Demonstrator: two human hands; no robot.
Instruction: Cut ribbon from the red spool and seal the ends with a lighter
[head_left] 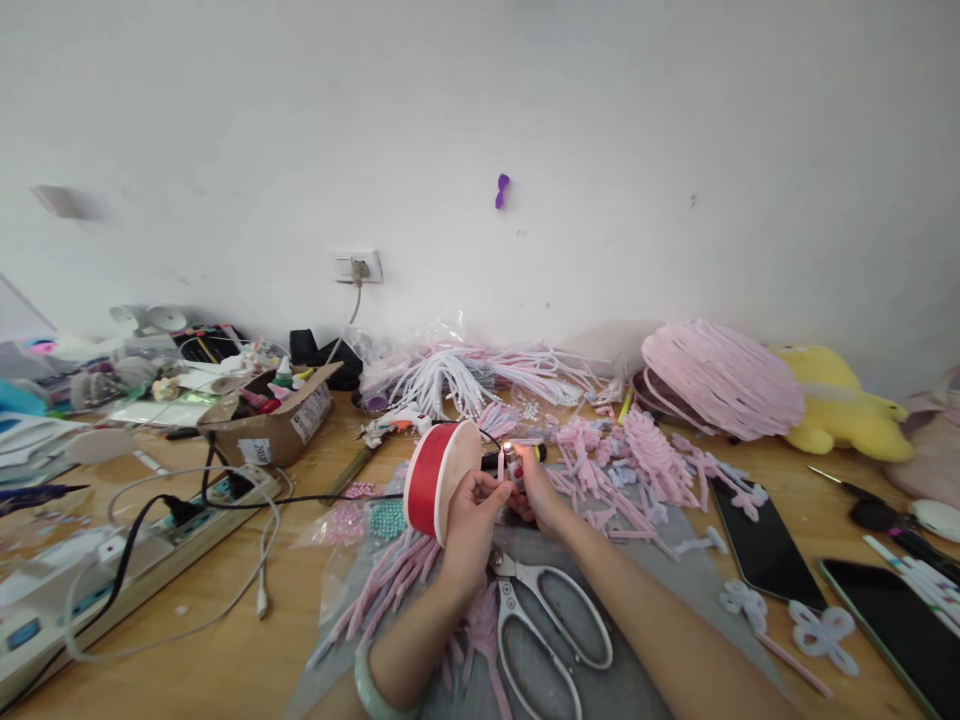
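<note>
My left hand (480,500) is closed, its fingertips pinching a thin pale pink strip (501,464). A spool of red ribbon (429,482) is tilted against the outside of that hand; whether the hand also supports it, I cannot tell. In my right hand (534,490), wrapped in the fingers, is a lighter (514,466) with a small flame (507,447) burning close to the strip's upper end. Just below both hands lie large scissors (517,580) with grey handles, their blades mostly hidden. Pink fuzzy stems (397,580) spread on the grey mat beneath.
Left stand a power strip (202,535) with cables and a cardboard box (262,420). Bead bags (386,518) lie beside the spool. Bundled white stems (450,380), a pink coil (720,380) and a yellow plush toy (832,400) line the back. Two phones (765,540) lie right.
</note>
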